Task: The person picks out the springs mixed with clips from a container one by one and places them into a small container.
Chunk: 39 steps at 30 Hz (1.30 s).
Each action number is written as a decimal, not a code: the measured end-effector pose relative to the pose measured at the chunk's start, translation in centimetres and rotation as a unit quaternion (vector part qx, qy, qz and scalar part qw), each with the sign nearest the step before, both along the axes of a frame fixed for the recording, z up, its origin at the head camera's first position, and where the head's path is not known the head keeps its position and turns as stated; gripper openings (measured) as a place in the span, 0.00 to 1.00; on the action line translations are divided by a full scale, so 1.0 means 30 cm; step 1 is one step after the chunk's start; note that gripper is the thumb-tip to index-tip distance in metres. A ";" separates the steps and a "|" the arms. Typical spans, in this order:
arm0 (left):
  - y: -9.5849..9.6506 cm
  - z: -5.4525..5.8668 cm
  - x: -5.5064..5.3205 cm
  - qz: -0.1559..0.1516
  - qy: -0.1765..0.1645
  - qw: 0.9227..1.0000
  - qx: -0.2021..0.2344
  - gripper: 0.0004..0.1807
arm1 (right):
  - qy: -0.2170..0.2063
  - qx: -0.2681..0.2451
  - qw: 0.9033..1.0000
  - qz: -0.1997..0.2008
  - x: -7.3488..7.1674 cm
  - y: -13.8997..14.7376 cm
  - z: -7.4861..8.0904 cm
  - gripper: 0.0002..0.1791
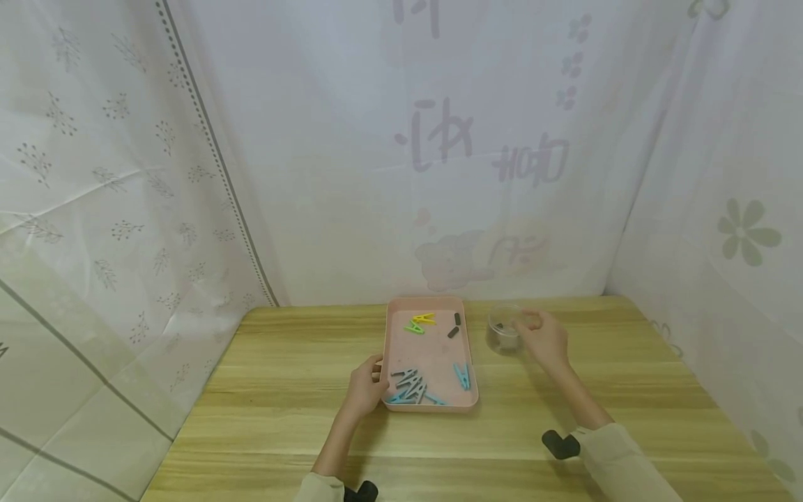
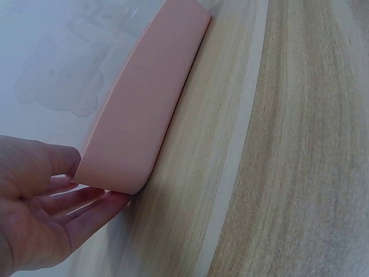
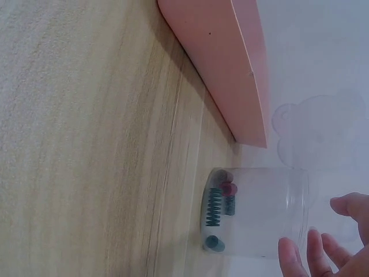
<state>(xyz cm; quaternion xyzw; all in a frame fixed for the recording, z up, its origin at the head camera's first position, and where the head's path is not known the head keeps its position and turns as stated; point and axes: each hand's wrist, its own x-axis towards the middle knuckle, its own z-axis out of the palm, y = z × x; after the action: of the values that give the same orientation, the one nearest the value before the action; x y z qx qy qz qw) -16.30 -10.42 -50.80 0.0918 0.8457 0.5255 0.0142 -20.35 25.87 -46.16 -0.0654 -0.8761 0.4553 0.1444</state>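
Note:
My left hand (image 1: 365, 388) holds the pink tray (image 1: 433, 353) at its near left side, thumb at the rim and fingers against the outer wall. Inside the tray, a yellow clothespin (image 1: 424, 318) and a green clothespin (image 1: 414, 328) lie at the far end. Several grey and blue clothespins (image 1: 409, 385) are heaped near left, with light-blue clothespins (image 1: 462, 376) near right. Two short dark pieces (image 1: 457, 318) lie far right. Beside the tray stands a clear jar (image 3: 262, 216) with small dark coiled pieces and a red one at its bottom. My right hand (image 1: 544, 340) is at its mouth, fingers spread.
The wooden table (image 1: 276, 390) has a patterned white cloth (image 1: 351, 174) hanging behind it and at both sides. Black camera mounts (image 1: 560, 445) show at both wrists. The jar stands close to the tray's right wall.

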 end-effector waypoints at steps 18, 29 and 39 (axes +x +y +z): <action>-0.002 -0.004 -0.004 -0.001 0.005 1.000 -0.004 0.27 | 0.009 0.005 1.000 0.028 -0.014 -0.046 0.030 0.27; 0.001 -0.001 -0.009 0.005 0.010 1.000 -0.006 0.26 | 0.010 0.015 1.000 0.024 -0.017 -0.082 0.033 0.28; 0.003 -0.003 -0.006 0.001 0.008 1.000 -0.003 0.27 | -0.002 -0.007 1.000 0.025 -0.019 -0.122 0.034 0.27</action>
<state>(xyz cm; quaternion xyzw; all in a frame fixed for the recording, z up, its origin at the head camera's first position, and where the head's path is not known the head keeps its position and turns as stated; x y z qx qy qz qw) -16.49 -10.35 -50.89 0.0950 0.8473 0.5224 0.0070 -20.93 22.21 -45.15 -0.0451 -0.8744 0.4650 0.1309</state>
